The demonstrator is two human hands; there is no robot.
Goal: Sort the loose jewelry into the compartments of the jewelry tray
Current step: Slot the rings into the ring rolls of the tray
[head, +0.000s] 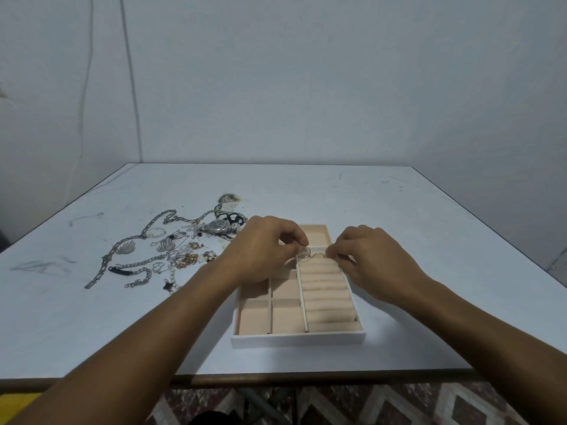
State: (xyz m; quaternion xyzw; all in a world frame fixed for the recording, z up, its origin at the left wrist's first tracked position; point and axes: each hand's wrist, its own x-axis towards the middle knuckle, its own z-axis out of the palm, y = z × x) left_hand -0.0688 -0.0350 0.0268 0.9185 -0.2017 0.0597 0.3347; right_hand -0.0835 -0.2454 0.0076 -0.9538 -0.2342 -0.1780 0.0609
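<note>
Head view: nearest is the patterned floor (pixel 383 403), then the brown front edge of the white table (pixel 414 234). Both bare forearms reach fwd over that edge.

The jewelry tray (pixel 297 340), white rim w/ beige lining, sits centre on the table, near the front edge. Its L side has square compartments, which look empty where visible. The R side has a column of padded ring rolls (pixel 326 291), w/ one more compartment at the far end.

The left hand (pixel 264 250) is over the tray's far L part. Thumb & forefinger are clamped on a thin ring (pixel 305 252) at the farthest roll, other fingers curled.

The right hand (pixel 371 259) is at the tray's far R edge, fingers curled, tips bunched at that same roll. A second ring (pixel 319 255) stands just beside those tips. Can't tell if they actually pinch it or anything else.

The loose jewelry (pixel 171 253) lies in a tangle on the table, L of the tray & apart from it: a silver chain (pixel 122 250), pearls, gold bits, shell-shaped pieces. A watch (pixel 218 226) is at the pile's far R, just beyond the L wrist.

Behind it all is a plain pale wall (pixel 337 87), w/ two cables (pixel 130 72) running down on the L.
</note>
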